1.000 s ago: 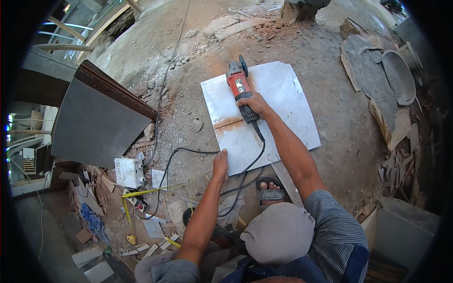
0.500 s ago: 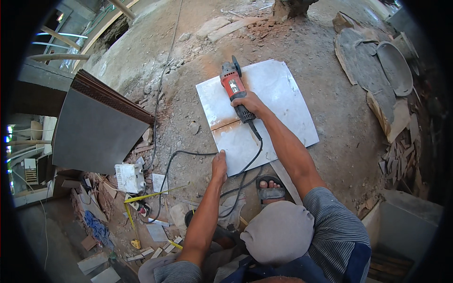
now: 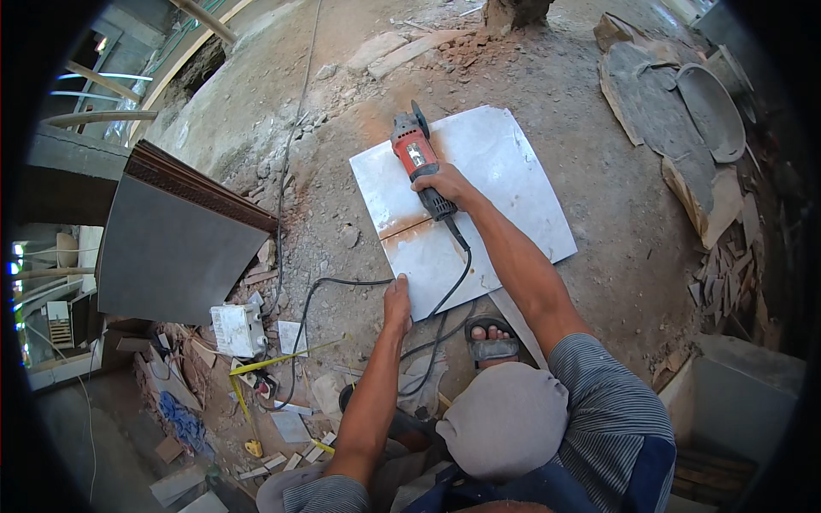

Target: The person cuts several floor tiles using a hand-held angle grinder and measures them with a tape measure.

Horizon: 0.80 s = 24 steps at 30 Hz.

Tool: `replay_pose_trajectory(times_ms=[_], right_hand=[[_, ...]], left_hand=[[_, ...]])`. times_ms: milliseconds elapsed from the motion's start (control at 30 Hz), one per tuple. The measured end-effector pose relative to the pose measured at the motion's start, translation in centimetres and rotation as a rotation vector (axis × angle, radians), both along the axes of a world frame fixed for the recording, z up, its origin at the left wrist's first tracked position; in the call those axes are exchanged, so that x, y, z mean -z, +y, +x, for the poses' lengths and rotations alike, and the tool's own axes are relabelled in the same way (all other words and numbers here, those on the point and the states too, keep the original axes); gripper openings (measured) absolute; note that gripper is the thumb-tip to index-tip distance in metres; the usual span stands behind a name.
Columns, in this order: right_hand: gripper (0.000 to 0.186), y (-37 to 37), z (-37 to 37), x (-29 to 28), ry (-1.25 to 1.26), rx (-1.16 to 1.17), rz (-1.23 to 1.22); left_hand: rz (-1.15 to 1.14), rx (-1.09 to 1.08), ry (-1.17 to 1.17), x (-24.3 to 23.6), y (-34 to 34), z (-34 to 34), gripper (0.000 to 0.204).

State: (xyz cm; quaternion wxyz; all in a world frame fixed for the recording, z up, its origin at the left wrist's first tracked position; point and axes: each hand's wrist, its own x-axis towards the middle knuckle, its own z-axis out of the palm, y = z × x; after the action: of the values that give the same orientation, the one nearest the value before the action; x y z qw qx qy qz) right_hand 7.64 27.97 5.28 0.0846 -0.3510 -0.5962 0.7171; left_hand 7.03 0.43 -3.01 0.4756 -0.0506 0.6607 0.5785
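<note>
Looking down on a dusty, gritty floor (image 3: 611, 265), bearing a big white tile (image 3: 509, 188) laid flat! Beyond the tile, spot broken rubble (image 3: 483, 53). Swing left of it, past a looping black cable (image 3: 305, 315), to a stack of large grey tiles (image 3: 180, 248). Nearer and left, see a white box (image 3: 239, 332), a yellow tape measure (image 3: 254, 448) and a crumpled blue cloth (image 3: 184, 419). Now right of the tile: find a rumpled grey sheet (image 3: 641, 94), overlapped in view by an oval basin (image 3: 714, 111), and below, a scatter of shards (image 3: 727, 274)!
</note>
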Motion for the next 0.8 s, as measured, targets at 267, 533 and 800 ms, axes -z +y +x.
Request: replay_pose_trajectory(times_ms=[267, 533, 800], right_hand=[[0.039, -0.9, 1.4, 0.2, -0.016, 0.003, 0.009], [0.040, -1.3, 2.3, 0.5, -0.040, -0.004, 0.022], [0.039, -0.5, 1.0, 0.6, -0.041, 0.020, -0.029]], left_hand=[[0.021, -0.004, 0.003, -1.4, 0.3, 0.2, 0.040], [0.013, 0.000, -0.007, -0.5, 0.1, 0.1, 0.040], [0.018, -0.006, -0.029, -0.2, 0.1, 0.1, 0.041]])
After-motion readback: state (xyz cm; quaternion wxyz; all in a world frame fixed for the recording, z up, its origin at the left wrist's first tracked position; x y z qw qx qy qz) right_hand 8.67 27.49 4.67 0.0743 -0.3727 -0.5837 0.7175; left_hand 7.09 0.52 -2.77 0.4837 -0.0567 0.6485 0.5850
